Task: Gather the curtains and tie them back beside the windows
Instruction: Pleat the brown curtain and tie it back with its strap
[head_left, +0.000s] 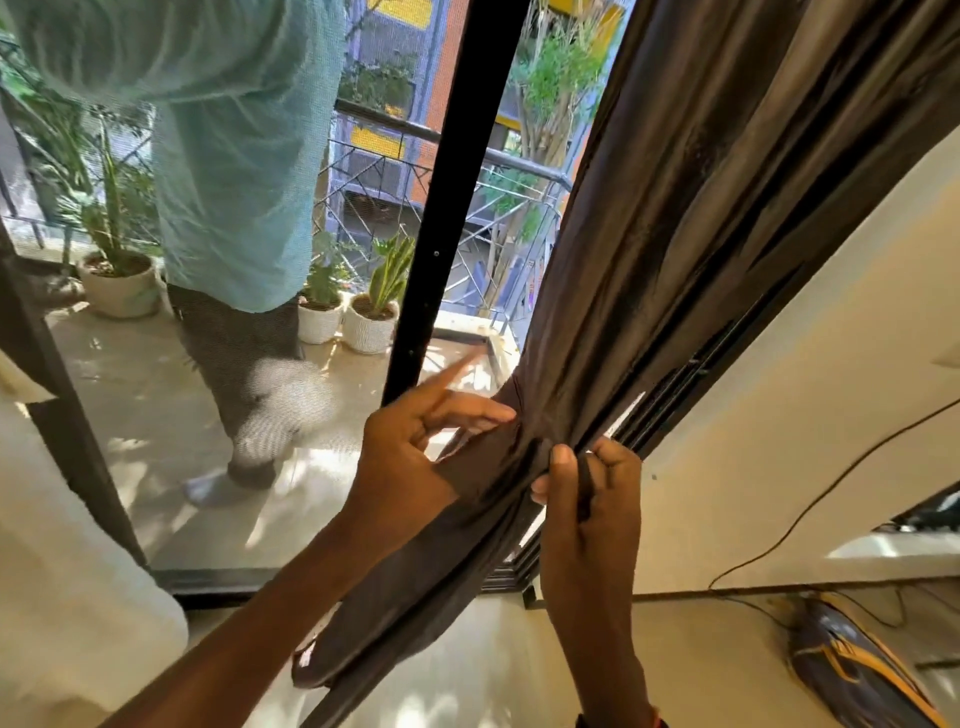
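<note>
A dark brown curtain (701, 218) hangs gathered into a bunch at the right of the glass door, its lower end trailing to the floor (363, 623). My left hand (410, 447) holds the bunched cloth from the left, thumb and lower fingers around it, index finger stretched out. My right hand (587, 499) pinches a narrow dark strip of fabric, perhaps a tie-back, against the right side of the bunch. Whether the strip goes around the curtain is hidden.
A black door frame post (441, 208) stands just left of the curtain. Behind the mesh screen a person in a light blue top (228, 156) stands on the balcony among potted plants (371, 317). A cream wall (779, 415) with a black cable lies to the right.
</note>
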